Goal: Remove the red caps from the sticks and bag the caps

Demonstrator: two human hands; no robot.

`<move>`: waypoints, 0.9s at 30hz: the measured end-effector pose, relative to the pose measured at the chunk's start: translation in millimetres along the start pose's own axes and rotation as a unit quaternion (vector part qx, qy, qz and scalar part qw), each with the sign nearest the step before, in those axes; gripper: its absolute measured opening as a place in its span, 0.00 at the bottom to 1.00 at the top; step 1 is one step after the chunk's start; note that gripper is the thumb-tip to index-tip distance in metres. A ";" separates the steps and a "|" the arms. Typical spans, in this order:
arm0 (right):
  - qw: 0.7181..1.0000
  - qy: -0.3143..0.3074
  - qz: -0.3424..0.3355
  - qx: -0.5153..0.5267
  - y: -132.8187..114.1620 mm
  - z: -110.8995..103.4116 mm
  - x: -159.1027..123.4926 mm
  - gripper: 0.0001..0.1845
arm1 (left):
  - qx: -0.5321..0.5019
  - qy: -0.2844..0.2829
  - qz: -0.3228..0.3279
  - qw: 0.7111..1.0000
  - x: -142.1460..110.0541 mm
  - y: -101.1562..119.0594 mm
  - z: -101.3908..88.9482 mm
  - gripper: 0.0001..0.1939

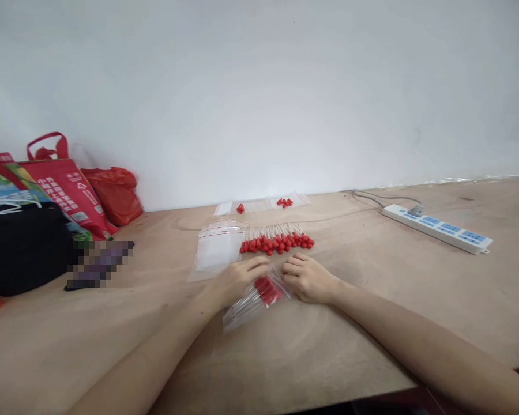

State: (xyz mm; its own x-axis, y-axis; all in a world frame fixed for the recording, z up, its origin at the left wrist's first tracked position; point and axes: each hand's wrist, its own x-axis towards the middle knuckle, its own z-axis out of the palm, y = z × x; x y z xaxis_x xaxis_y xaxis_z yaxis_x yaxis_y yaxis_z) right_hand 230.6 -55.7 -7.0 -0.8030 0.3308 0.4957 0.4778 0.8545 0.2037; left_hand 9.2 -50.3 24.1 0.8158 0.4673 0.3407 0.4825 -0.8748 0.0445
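Close in front of me a clear zip bag [246, 308] lies tilted on the table, holding several thin white sticks with red heads. My left hand [242, 278] is closed on its upper left edge, fingers bent over the plastic. At the bag's upper right corner my right hand [307, 279] is closed too, with curled fingers pinching the edge. Just beyond my hands lies a row of red-headed sticks [279, 242], heads toward me. To their left rests a stack of flat clear zip bags [216, 251].
Farther back, two filled clear bags [294, 200] with red-headed sticks lie by the wall. A white power strip [436, 227] with a plug and grey cable is on the right. On the left are a red tote bag [69, 193], a red plastic bag [116, 196] and a black bag [23, 248].
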 end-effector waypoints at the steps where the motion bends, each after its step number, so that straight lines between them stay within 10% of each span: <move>1: 1.000 -0.004 0.010 0.021 0.9 -3.2 -1.1 0.09 | -0.025 -0.006 -0.039 0.999 -3.3 3.9 -3.5 0.15; 6: 0.976 -0.014 0.057 0.211 4.5 -15.1 -4.8 0.13 | -0.108 -0.079 -0.136 0.982 -26.8 27.1 -8.9 0.37; 20: 0.842 -0.014 0.282 0.459 2.7 4.7 0.5 0.12 | -0.188 -0.082 -0.167 0.964 -21.7 16.1 2.5 0.32; 27: 0.764 -0.019 0.308 0.566 2.0 10.4 -0.6 0.27 | -0.200 -0.048 -0.181 0.962 -23.9 16.9 8.5 0.28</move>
State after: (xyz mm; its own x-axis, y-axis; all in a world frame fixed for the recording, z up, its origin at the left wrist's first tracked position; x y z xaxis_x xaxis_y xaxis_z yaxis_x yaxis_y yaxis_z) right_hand 228.3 -50.0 -15.6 -0.5699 0.8034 0.1725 0.1728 0.3224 -0.9307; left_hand 0.5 -75.2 8.7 0.6527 0.7429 0.1483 0.5947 -0.6238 0.5072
